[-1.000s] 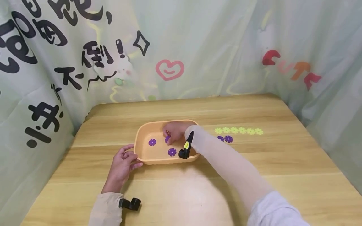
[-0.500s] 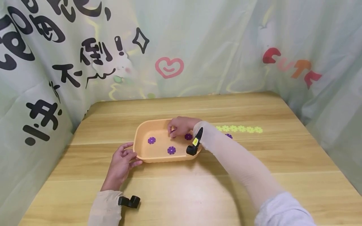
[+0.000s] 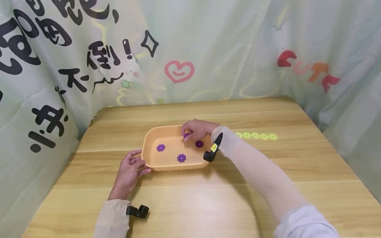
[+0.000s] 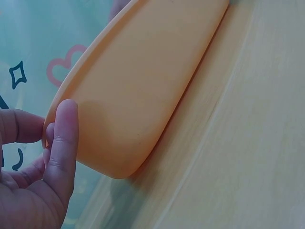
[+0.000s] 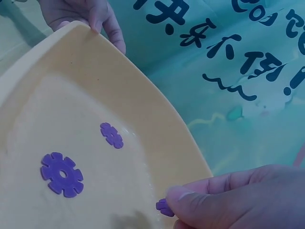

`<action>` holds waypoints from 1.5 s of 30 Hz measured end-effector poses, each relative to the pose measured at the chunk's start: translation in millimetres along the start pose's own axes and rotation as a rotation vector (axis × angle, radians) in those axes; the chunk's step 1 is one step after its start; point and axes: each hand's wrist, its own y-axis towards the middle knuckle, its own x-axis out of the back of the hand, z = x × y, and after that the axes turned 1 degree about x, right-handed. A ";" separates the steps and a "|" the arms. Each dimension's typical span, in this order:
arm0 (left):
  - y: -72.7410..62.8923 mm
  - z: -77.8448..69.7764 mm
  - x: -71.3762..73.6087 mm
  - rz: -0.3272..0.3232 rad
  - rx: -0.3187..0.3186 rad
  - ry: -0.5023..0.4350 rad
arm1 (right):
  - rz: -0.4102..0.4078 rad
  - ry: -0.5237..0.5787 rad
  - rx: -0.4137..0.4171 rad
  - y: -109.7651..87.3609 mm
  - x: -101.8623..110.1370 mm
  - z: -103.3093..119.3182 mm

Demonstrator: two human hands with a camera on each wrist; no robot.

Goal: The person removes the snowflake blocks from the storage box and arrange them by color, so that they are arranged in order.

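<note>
An orange plastic tray (image 3: 166, 166) stands on the wooden table, its rim gripped at the left corner by my left hand (image 3: 129, 172). In the left wrist view the thumb and fingers (image 4: 66, 143) pinch that rim. Over the tray's far right side my right hand (image 3: 198, 129) pinches a purple snowflake disc (image 5: 164, 208) between thumb and fingertips. Three other purple discs lie on the tray floor: a left disc (image 3: 160, 147), a front disc (image 3: 181, 158) and a right disc (image 3: 199, 144) below my right hand.
To the right of the tray, a row of yellow snowflake discs (image 3: 255, 136) lies on the table (image 3: 297, 158), partly hidden by my right forearm. A printed curtain (image 3: 226, 59) hangs behind and along both sides of the table.
My right hand has risen slightly and moved right, lifting a purple disc from the tray floor. The right forearm now covers the purple discs seen on the table earlier. My left hand keeps its grip.
</note>
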 end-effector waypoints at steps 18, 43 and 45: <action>2.0 0.9 0.2 0.003 0.004 0.005 | -0.074 -0.003 0.036 -27.4 18.2 -10.3; 0.3 0.1 1.0 0.003 0.006 0.012 | -0.258 0.201 -0.032 -100.8 11.9 -57.2; 0.6 0.4 1.0 0.003 0.005 0.008 | -0.272 0.201 -0.038 -106.5 9.6 -62.1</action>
